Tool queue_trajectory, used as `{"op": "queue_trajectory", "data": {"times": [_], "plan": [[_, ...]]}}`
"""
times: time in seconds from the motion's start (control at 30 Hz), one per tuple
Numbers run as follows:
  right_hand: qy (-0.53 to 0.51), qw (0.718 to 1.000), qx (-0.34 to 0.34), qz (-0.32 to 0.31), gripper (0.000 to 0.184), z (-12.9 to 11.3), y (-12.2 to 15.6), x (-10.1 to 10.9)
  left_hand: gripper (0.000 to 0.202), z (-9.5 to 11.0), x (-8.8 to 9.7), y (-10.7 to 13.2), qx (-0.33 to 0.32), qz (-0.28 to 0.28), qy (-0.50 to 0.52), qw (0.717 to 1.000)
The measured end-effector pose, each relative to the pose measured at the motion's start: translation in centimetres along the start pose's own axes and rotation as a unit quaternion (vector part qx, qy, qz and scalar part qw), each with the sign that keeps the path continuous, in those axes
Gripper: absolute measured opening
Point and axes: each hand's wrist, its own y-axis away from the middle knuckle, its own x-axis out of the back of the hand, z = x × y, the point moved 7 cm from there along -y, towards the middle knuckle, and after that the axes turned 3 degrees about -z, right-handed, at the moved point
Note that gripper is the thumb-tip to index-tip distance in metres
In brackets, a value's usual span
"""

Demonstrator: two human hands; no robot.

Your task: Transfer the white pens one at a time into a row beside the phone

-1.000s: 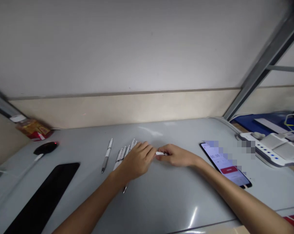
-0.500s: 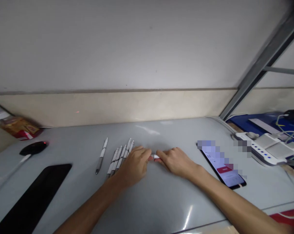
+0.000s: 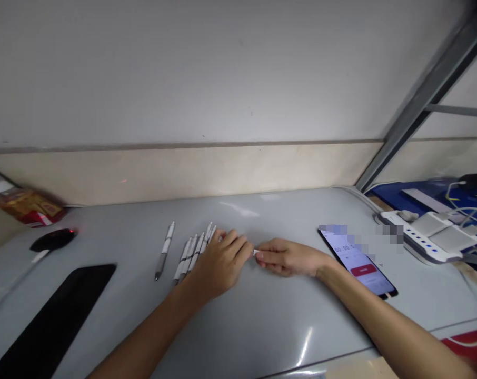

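Observation:
Between my two hands is a pen; only a short white piece of it shows, and the rest is hidden by fingers. My left hand is closed around its left side, knuckles up. At the other end, my right hand pinches the pen between thumb and fingers. Beside my left hand lies a row of several white and grey pens, partly covered by that hand and forearm. One single pen lies apart, to the left of the row.
On the right of the grey table lies a lit phone, with a white power strip beyond it. A dark flat object and a black round device with a cable lie at the left, near a red-gold packet.
My right hand has turned and its fingers have shifted on the pen. Less of the white pen shows between the hands. My left fingers have lifted and spread slightly; the pens on the table stay put.

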Motion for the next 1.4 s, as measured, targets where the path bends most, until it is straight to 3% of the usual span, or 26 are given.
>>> {"op": "queue_trajectory", "data": {"times": [0.07, 0.17, 0.23, 0.3, 0.37, 0.47, 0.6, 0.77, 0.87, 1.0, 1.1, 1.4], "plan": [[-0.018, 0.999, -0.002, -0.031, 0.046, -0.1, 0.2, -0.5, 0.022, 0.2, 0.1, 0.1, -0.01, 0.009, 0.018, 1.0], [0.148, 0.986, 0.051, 0.05, 0.043, -1.3, 0.3, -0.3, 0.022, -0.2, -0.3, 0.3, 0.025, 0.023, 0.068, 0.997], [0.315, 0.938, 0.052, 0.132, 0.038, -2.1, 0.4, -0.1, 0.023, -0.6, -0.8, 0.3, 0.055, 0.03, 0.103, 0.993], [0.435, 0.883, 0.031, 0.174, 0.031, -2.4, 0.4, -0.1, 0.024, -1.1, -1.3, 0.2, 0.086, 0.033, 0.131, 0.987], [0.497, 0.844, 0.018, 0.2, 0.028, -2.7, 0.4, 0.1, 0.024, -1.6, -1.7, 0.1, 0.119, 0.026, 0.151, 0.981], [0.518, 0.82, 0.024, 0.241, 0.03, -3.2, 0.2, 0.7, 0.025, -2.3, -2.0, 0.0, 0.157, 0.005, 0.161, 0.974], [0.498, 0.823, 0.045, 0.271, 0.029, -3.2, 0.0, 1.0, 0.023, -2.6, -1.7, 0.1, 0.174, -0.011, 0.159, 0.972], [0.443, 0.852, 0.05, 0.274, 0.011, -2.7, 0.2, 1.2, 0.018, -2.1, -1.4, 0.2, 0.136, -0.023, 0.163, 0.977], [0.425, 0.858, 0.064, 0.282, 0.014, -2.7, 0.3, 1.3, 0.02, -2.1, -1.6, 0.1, 0.131, -0.039, 0.153, 0.979], [0.436, 0.845, 0.095, 0.295, 0.023, -3.2, 0.3, 1.0, 0.021, -2.3, -2.0, 0.0, 0.143, -0.057, 0.12, 0.981], [0.437, 0.842, 0.091, 0.303, 0.019, -3.1, 0.1, 1.0, 0.026, -2.3, -2.3, -0.1, 0.141, -0.066, 0.098, 0.983], [0.397, 0.862, 0.089, 0.3, 0.017, -2.7, 0.4, 1.0, 0.028, -2.1, -1.8, 0.2, 0.134, -0.034, 0.139, 0.981]]}}
